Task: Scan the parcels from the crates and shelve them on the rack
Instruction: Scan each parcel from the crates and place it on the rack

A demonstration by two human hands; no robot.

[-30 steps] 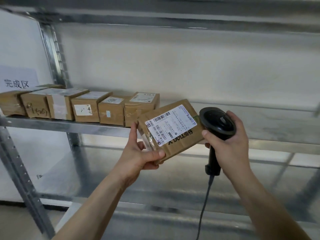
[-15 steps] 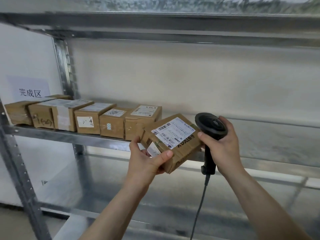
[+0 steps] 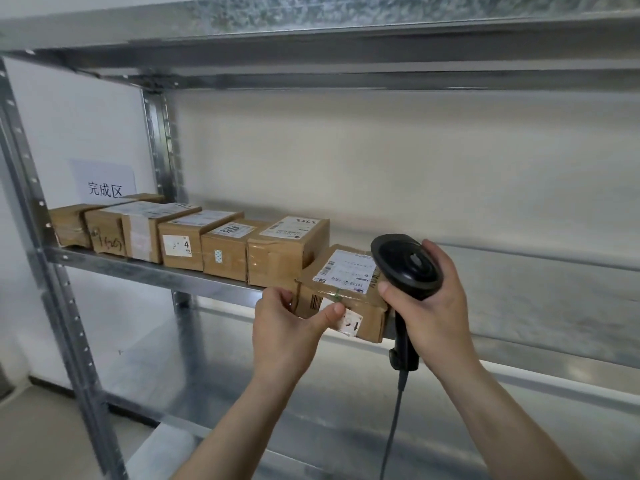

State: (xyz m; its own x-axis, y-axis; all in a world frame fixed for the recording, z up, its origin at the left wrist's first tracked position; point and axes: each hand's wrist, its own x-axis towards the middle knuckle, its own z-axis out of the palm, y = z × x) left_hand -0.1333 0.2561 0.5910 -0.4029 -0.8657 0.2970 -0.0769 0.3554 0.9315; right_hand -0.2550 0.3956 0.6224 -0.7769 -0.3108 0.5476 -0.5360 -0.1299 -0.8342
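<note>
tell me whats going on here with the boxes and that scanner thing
A person is shelving parcels on a metal rack. The left hand grips a cardboard parcel, setting it at the right end of a row of boxes. The right hand holds a black corded scanner beside it.

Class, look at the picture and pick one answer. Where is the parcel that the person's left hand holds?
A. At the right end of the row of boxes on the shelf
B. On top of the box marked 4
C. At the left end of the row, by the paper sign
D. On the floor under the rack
A: the left hand grips the parcel at the shelf edge, just right of the last box in the row.
</note>
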